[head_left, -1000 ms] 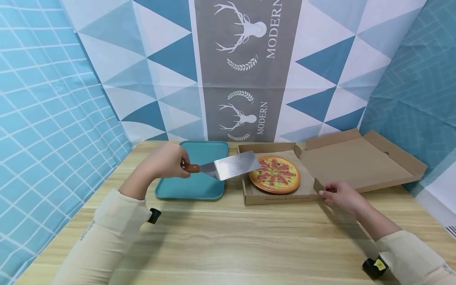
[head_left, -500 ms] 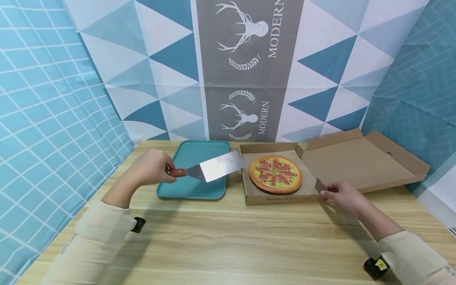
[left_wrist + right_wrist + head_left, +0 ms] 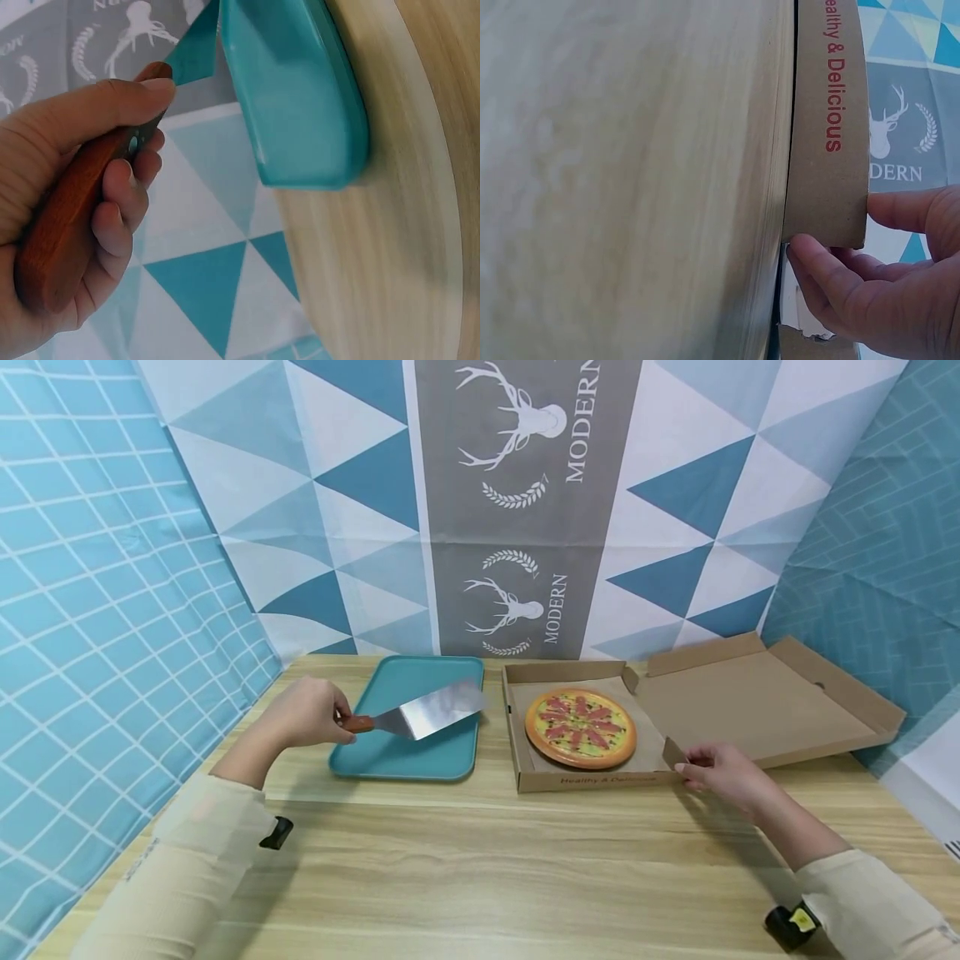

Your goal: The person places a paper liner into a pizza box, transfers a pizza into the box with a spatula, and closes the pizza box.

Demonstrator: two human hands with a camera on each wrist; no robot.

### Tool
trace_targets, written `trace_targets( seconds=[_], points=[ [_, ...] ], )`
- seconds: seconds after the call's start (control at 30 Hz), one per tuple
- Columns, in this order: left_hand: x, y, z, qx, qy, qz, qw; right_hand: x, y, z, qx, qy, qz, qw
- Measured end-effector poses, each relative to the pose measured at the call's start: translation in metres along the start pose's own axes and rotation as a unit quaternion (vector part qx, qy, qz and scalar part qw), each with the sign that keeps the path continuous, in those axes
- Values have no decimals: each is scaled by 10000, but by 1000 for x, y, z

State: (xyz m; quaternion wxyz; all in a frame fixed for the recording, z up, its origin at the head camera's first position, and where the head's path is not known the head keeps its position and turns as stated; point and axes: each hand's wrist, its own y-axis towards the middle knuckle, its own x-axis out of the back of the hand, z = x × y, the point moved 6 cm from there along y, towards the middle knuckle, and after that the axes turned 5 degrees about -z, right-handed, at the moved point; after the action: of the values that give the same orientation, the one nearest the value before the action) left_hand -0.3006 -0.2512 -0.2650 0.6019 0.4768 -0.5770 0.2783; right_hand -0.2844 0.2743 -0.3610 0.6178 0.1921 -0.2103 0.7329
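My left hand (image 3: 309,714) grips the brown wooden handle of a metal spatula (image 3: 442,710). Its flat blade points right, above the teal tray (image 3: 420,767); the left wrist view shows fingers and thumb wrapped round the handle (image 3: 71,214). A round pizza (image 3: 581,728) with red toppings lies on paper inside the opened cardboard pizza box (image 3: 600,781), right of the tray. At the box's front right corner, my right hand (image 3: 720,770) pinches the cardboard. The right wrist view has thumb and fingers around the end of the box's lettered front wall (image 3: 829,180).
The box lid (image 3: 750,702) lies folded back to the right, reaching near the right-hand cloth. Patterned cloth (image 3: 517,510) hangs behind the wooden table (image 3: 480,868). Blue gridded cloth (image 3: 97,610) borders the left side.
My left hand has drawn the spatula leftward, away from the pizza and box, and its blade is now over the tray. My right hand stays at the box corner.
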Motion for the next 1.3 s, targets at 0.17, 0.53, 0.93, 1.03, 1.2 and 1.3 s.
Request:
trace_targets(
  seconds=[0.17,0.53,0.93,1.03,1.2,1.3],
  points=[
    [-5,4,13,189,-104,109,9997,0,-1,0,-69,1,13,10000],
    [-18,22,37,632,-177,468,9967,-1,0,-1,-131,20,37,9999],
    [-31,45,62,1224,-569,846,9872,0,0,0,-125,25,51,9999],
    [-35,48,67,1323,-546,910,9855,0,0,0,-123,29,55,9999],
    [-38,52,70,1327,-437,979,9853,0,0,-1,-126,46,60,9999],
    [-36,55,71,1281,-156,847,9880,0,0,-1,-111,43,52,9999]
  ],
)
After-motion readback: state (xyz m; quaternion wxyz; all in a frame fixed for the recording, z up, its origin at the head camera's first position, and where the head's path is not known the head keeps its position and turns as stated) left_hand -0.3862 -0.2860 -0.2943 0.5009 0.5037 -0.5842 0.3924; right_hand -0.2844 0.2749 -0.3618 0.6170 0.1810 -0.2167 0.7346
